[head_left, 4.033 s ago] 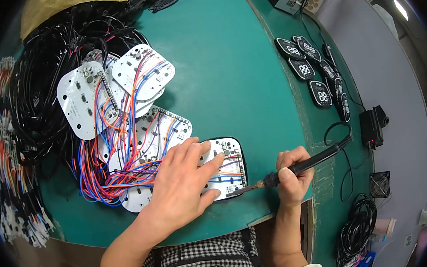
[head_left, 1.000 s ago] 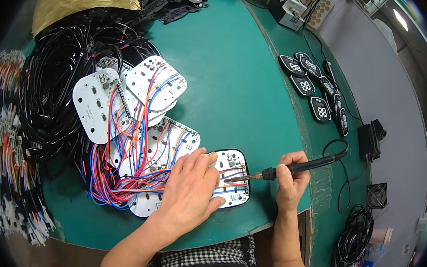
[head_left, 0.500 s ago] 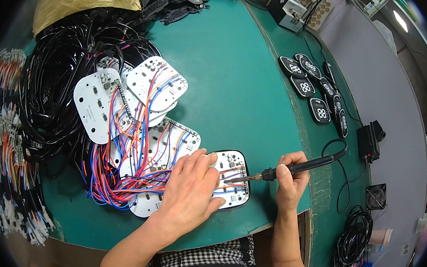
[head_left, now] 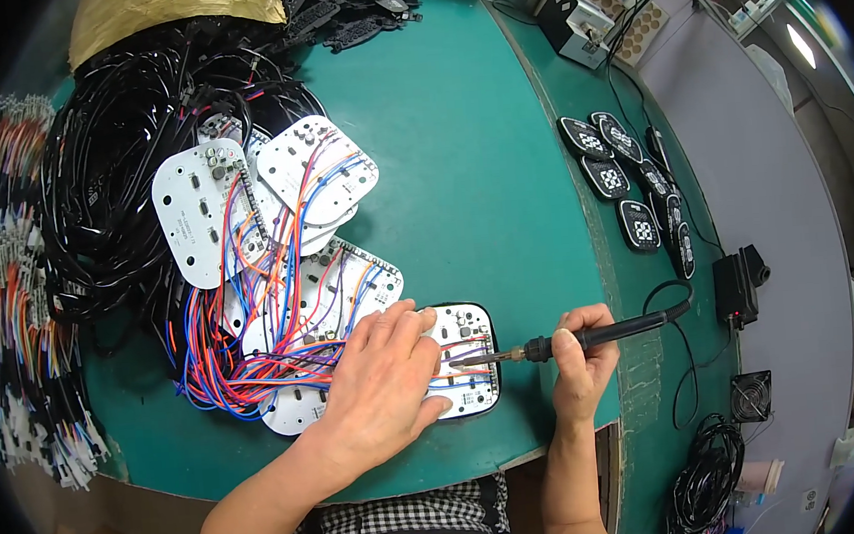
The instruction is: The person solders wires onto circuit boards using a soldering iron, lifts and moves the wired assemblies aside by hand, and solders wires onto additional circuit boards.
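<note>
A white circuit board (head_left: 470, 392) in a dark rim lies near the table's front edge, with red, blue and purple wires running across it. My left hand (head_left: 380, 371) rests palm down over its left part and the wires (head_left: 245, 372), fingers laid flat and thumb apart; what lies beneath the palm is hidden. From the right, my right hand (head_left: 582, 355) grips a soldering iron (head_left: 613, 332) by its black handle. The iron's tip reaches over the board among the wire ends; whether it touches I cannot tell.
More wired white boards (head_left: 192, 215) are piled beyond my left hand, beside coiled black cables (head_left: 90, 193). Bundled wires with connectors (head_left: 23, 299) hang at the far left. Black display panels (head_left: 638, 223), a black iron stand (head_left: 739, 286) and a small fan (head_left: 752, 396) stand at right.
Both hands and the soldering iron keep nearly the same place over the board. The whole view has shifted very slightly.
</note>
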